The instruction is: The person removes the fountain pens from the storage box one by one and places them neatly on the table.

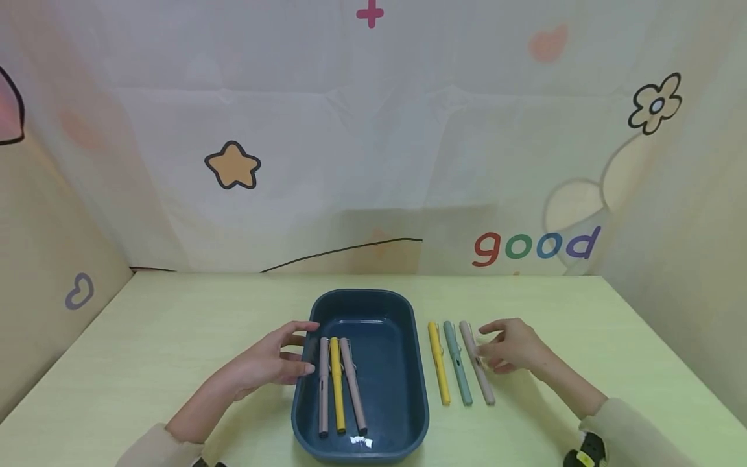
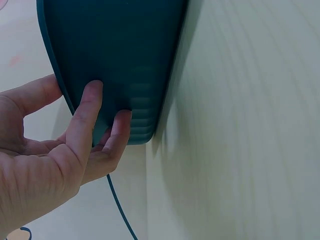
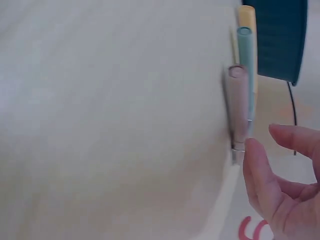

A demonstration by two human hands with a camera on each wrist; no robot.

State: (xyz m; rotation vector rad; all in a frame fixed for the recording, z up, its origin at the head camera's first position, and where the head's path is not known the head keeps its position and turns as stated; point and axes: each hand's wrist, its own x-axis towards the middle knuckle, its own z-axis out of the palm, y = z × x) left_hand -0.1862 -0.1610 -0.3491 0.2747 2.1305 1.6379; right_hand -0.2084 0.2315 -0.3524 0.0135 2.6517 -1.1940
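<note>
A dark blue tray (image 1: pixel 393 389) stands on the table, and my left hand (image 1: pixel 274 355) holds its left wall. Thumb and index finger reach over the rim while other fingers lie against the outside, as the left wrist view shows. Inside, along the left side, lie a greyish-pink pen (image 1: pixel 323 389), a yellow pen (image 1: pixel 337 389) and another greyish-pink pen (image 1: pixel 353 389). Right of the tray lie a yellow pen (image 1: pixel 439 364), a green pen (image 1: pixel 458 364) and a greyish-pink pen (image 1: pixel 477 364). My right hand (image 1: pixel 513 347) is beside that last pen, thumb and fingers apart; contact is unclear.
The pale table (image 1: pixel 204 305) meets a light patterned cloth (image 1: pixel 373 162) at the back, with more cloth at both sides. The right half of the tray floor shows bare. Light sleeves cover both forearms.
</note>
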